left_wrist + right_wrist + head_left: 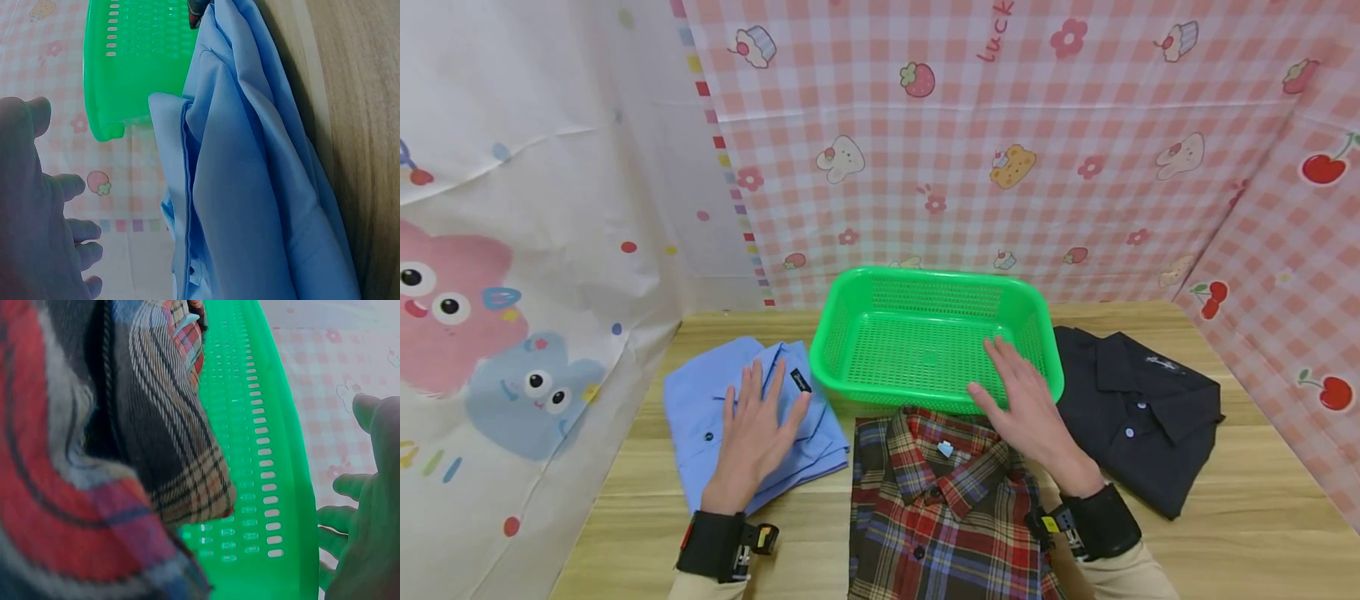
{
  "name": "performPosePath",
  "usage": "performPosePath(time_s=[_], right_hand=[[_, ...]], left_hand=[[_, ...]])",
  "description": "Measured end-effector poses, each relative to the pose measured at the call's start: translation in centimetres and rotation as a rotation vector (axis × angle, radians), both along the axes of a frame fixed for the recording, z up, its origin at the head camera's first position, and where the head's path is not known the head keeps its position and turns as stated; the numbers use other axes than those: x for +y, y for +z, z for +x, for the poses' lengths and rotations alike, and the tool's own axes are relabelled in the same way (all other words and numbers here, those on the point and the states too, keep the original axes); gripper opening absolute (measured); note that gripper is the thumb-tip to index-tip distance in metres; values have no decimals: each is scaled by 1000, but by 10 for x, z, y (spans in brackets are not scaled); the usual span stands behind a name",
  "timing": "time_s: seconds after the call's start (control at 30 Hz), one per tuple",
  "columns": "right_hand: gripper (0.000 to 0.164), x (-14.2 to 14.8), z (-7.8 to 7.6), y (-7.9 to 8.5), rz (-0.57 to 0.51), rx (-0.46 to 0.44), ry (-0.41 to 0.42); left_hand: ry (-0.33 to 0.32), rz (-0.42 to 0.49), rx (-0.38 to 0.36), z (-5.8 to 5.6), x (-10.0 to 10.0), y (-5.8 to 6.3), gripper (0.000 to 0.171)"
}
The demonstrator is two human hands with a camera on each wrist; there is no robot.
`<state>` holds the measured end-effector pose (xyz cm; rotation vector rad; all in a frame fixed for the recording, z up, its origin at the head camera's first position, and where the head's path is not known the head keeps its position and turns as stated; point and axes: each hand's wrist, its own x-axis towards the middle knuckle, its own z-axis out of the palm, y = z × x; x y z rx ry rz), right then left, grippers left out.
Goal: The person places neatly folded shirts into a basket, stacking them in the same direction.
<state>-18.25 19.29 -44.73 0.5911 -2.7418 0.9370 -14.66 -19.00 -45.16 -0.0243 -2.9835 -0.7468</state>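
Observation:
Over the folded light blue shirt (692,400), my left hand (756,429) hovers with its fingers spread and nothing in them. In the left wrist view that hand stands apart from the blue shirt (244,187). My right hand (1026,408) is also spread and bare, over the front right part of the green basket (917,392). A folded plaid shirt (917,525) lies between the hands, its collar close to the basket's near rim. To the right of the basket rests a folded black shirt (1150,417) with a collar and pale buttons.
All of this sits on a wood-grain table (625,500). Behind it hangs a pink checked cloth (970,217) with cartoon prints, which also runs down the right side. A white printed curtain (587,192) closes off the left.

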Motion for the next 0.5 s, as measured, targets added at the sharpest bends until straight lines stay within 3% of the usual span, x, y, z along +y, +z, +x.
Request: performPosePath(time_s=[0.5], right_hand=[[73, -13, 5, 1, 11, -11, 20]], left_hand=[[14, -13, -6, 7, -7, -5, 81]])
